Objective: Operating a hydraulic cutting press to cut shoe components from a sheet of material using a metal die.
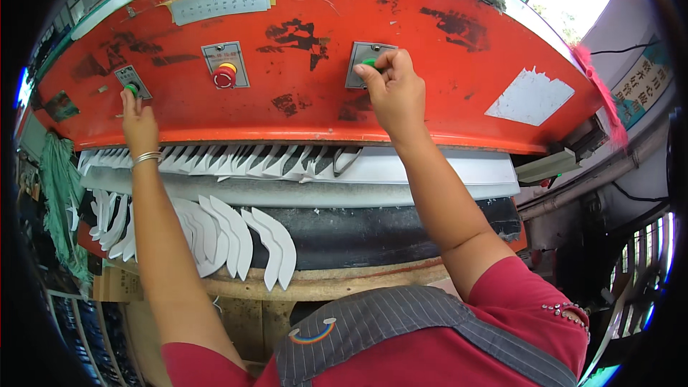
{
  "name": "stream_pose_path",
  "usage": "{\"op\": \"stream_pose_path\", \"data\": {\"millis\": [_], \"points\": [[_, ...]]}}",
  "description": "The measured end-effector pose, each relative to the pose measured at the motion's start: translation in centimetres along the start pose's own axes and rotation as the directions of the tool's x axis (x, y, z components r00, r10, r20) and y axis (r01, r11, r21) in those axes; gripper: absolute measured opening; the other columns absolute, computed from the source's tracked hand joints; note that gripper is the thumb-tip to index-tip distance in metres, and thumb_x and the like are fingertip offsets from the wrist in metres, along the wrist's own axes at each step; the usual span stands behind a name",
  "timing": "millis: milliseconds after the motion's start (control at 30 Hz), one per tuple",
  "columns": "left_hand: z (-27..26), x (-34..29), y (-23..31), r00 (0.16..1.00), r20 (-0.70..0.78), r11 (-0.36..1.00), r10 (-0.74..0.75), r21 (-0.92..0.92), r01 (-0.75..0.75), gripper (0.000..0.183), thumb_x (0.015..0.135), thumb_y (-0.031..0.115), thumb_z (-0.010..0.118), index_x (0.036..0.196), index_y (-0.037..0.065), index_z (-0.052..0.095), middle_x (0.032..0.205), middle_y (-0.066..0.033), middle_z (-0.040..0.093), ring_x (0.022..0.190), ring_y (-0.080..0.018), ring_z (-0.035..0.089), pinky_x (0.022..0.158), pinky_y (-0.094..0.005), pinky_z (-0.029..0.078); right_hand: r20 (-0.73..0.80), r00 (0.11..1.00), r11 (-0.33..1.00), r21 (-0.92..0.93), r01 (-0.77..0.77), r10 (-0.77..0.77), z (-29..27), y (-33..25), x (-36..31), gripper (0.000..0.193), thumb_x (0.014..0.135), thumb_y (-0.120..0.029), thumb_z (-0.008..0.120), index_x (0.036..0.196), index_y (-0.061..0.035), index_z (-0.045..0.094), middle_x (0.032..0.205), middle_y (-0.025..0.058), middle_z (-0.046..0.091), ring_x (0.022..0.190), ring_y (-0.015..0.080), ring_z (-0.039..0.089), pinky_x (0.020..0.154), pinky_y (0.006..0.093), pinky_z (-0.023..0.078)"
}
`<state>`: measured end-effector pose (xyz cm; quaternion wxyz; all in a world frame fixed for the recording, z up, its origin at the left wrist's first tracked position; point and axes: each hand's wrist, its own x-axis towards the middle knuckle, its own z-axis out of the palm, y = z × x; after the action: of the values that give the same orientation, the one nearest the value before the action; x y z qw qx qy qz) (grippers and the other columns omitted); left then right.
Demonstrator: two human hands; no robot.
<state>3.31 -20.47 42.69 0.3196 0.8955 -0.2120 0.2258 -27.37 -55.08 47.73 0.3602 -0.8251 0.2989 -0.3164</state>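
Note:
My left hand (139, 123) reaches up with its fingers stretched out, the tips on a green push button (132, 89) on the left of the red machine front (301, 93). Farther right, my right hand (398, 93) is closed, thumb and curled fingers around another green push button (370, 63) on a grey plate. Below the red front lies a white sheet (430, 165), its left part cut into a row of curved strips. A curved metal-edged piece, perhaps a cutting die (347, 162), stands at the end of that row, partly hidden under the machine.
Several loose curved white pieces (276, 251) overlap on the black bed (351, 236), above a wooden front edge (344, 287). A red knob (224, 75) sits between the two buttons. Green netting (61, 179) hangs at left; a cardboard box (118, 284) stands below.

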Motion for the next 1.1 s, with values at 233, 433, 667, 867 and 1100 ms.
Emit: {"op": "stream_pose_path", "data": {"millis": [233, 433, 667, 867, 1100], "points": [[-3.6, -8.1, 9.3, 0.846, 0.527, 0.912, -0.079, -0.304, 0.274, 0.048, 0.088, 0.006, 0.06, 0.134, 0.002, 0.051, 0.112, -0.0096, 0.065, 0.095, -0.0192, 0.061, 0.091, -0.0323, 0.045, 0.014, 0.997, 0.997, 0.021, -0.073, 0.073, -1.9, 0.8, 0.6, 0.03, 0.084, -0.028, 0.072, 0.087, -0.0063, 0.051, 0.054, 0.0043, 0.053, 0.048, 0.0208, 0.053, 0.049, 0.0339, 0.042], [-9.3, -25.3, 23.1, 0.359, 0.879, 0.931, 0.314, -0.36, 0.068, 0.033, 0.087, 0.027, 0.063, 0.112, 0.005, 0.066, 0.104, -0.0119, 0.067, 0.098, -0.0305, 0.062, 0.086, -0.0396, 0.05, 0.096, 0.991, 0.991, 0.087, -0.103, 0.094, -1.8, -0.4, -0.8, 0.031, 0.084, -0.027, 0.073, 0.088, -0.0037, 0.053, 0.061, 0.007, 0.057, 0.054, 0.0214, 0.055, 0.054, 0.0344, 0.044], [-9.7, -32.0, 24.1, 0.547, 0.768, 0.939, 0.333, -0.323, -0.118, 0.027, 0.083, 0.031, 0.065, 0.089, 0.005, 0.07, 0.083, -0.0113, 0.059, 0.083, -0.0312, 0.056, 0.074, -0.0427, 0.046, 0.312, 0.941, 0.99, 0.009, -0.142, 0.132, -1.7, -2.1, -6.6, 0.026, 0.084, -0.024, 0.072, 0.086, -0.0028, 0.058, 0.062, 0.0057, 0.056, 0.056, 0.0164, 0.052, 0.054, 0.032, 0.042], [-10.3, -34.5, 23.4, 0.567, 0.775, 0.957, 0.279, -0.273, -0.097, 0.027, 0.081, 0.03, 0.065, 0.087, 0.004, 0.069, 0.084, -0.0118, 0.059, 0.087, -0.0313, 0.055, 0.077, -0.0438, 0.045, 0.546, 0.828, 0.982, -0.186, -0.026, 0.125, -2.4, 0.2, -9.9, 0.02, 0.083, -0.02, 0.068, 0.094, -0.0038, 0.063, 0.086, 0.0156, 0.069, 0.085, 0.0338, 0.066, 0.072, 0.0423, 0.05], [-11.7, -36.4, 21.3, 0.463, 0.801, 0.925, 0.38, -0.338, -0.175, 0.032, 0.081, 0.035, 0.065, 0.087, 0.004, 0.072, 0.079, -0.0141, 0.059, 0.078, -0.0326, 0.057, 0.072, -0.0445, 0.045, 0.681, 0.73, 0.772, -0.436, 0.462, -0.052, -2.0, 6.7, -12.9, 0.041, 0.083, -0.003, 0.054, 0.123, -0.0063, 0.055, 0.12, 0.0126, 0.058, 0.113, 0.0301, 0.056, 0.087, 0.0408, 0.05]]}}
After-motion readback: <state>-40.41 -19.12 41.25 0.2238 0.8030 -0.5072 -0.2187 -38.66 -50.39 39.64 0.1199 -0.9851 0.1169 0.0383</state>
